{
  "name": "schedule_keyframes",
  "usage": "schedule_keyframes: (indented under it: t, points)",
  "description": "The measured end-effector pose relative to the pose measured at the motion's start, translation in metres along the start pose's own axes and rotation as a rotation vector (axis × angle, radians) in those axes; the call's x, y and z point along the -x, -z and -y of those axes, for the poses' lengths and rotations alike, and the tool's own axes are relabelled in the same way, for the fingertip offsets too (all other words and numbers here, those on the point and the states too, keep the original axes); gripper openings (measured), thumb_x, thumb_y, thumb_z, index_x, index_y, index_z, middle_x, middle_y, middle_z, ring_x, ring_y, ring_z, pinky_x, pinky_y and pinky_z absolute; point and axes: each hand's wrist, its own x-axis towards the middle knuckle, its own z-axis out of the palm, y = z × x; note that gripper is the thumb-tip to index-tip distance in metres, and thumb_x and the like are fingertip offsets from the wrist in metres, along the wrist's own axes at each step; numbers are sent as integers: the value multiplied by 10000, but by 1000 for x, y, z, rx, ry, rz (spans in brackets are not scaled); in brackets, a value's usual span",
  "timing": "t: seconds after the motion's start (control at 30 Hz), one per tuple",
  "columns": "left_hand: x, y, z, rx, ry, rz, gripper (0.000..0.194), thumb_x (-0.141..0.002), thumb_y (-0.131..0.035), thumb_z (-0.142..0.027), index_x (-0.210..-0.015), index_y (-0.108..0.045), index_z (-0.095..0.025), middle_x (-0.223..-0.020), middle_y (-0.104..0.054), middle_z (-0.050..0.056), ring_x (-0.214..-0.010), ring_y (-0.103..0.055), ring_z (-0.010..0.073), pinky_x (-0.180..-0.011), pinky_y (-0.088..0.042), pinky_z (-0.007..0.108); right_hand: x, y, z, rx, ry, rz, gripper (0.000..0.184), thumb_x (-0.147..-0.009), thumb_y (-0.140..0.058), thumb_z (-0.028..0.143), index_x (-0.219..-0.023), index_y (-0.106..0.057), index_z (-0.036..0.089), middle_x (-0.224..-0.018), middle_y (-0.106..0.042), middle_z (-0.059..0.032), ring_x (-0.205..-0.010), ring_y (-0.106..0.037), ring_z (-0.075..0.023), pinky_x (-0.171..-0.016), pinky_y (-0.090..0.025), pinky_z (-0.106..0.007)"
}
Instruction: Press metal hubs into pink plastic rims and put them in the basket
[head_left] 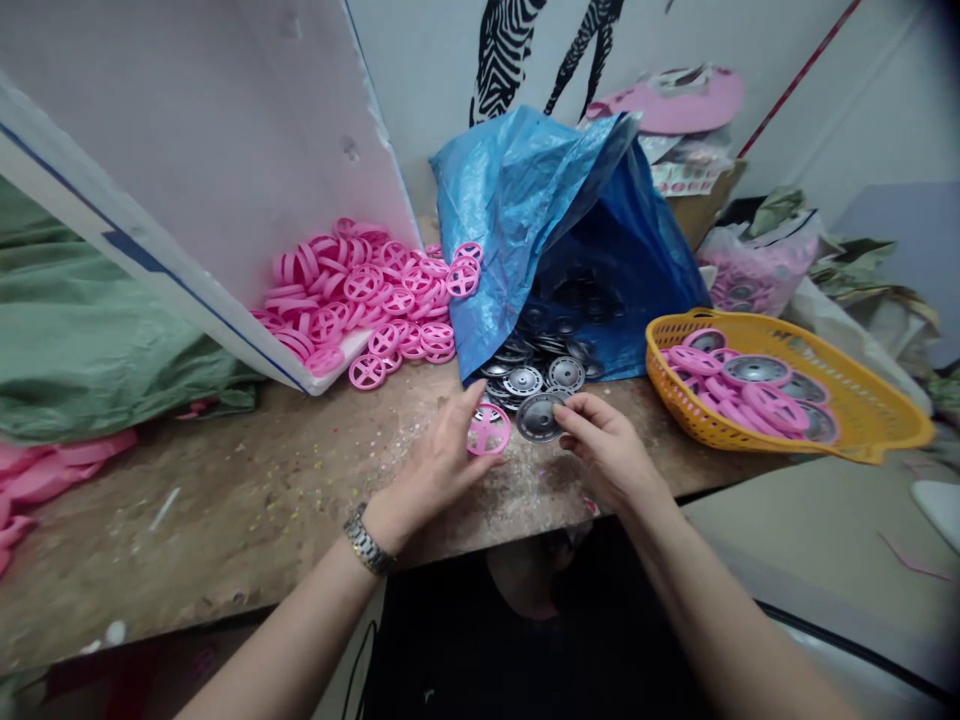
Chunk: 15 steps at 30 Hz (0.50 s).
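My left hand (442, 455) pinches a pink plastic wheel (489, 431) just above the worn table (247, 510). My right hand (606, 445) grips a silver hubcap disc (538, 416) by its right edge, right beside the pink wheel. A watch sits on my left wrist. Behind the hands, more silver discs (536, 370) spill out of an open blue plastic bag (540, 210). A heap of pink wheels (367, 290) lies to the left, under a tilted white foam board (225, 150).
An orange basket (862, 405) at the right holds pink wheels fitted with silver discs. Green cloth (82, 330) lies at the left. Bags and cardboard clutter the back right. The table's front edge runs just below my wrists.
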Motion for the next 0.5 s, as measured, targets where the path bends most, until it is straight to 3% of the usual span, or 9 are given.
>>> schedule_keyframes:
  t: [0.23, 0.5]
  points:
    - [5, -11, -29, -1, -164, 19, 890, -894, -662, -299, -1564, -80, -235, -1385, -513, 200, -1261, -553, 328, -1029, -492, 535, 15, -10, -12, 53, -42, 123, 402, -689, -768, 561, -726, -581, 208, -626, -561, 35, -568, -481, -122, -531, -384, -245]
    - [12, -26, -33, 131, 3, -8, 884, -862, -701, -281, -1556, -153, -259, -1406, -506, 174, -1306, -511, 323, -1083, -431, 561, 24, -16, -21, -27, -3, 83, 389, -651, -825, 489, -796, -590, 215, -699, -627, 34, -638, -572, -131, -604, -457, -249]
